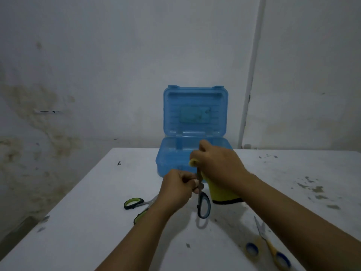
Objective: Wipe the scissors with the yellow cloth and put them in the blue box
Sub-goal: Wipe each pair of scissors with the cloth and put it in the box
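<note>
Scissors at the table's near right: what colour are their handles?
Yellow handles with blue inside the loops, head view.

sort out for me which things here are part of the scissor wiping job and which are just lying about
Part of the job:
- grey-handled scissors, held by the left hand
- yellow cloth, gripped by the right hand
- blue box, lid open
- green-handled scissors and yellow-handled scissors on the table, probably waiting for wiping

Just lying about:
- dark specks and stains on the table
</note>
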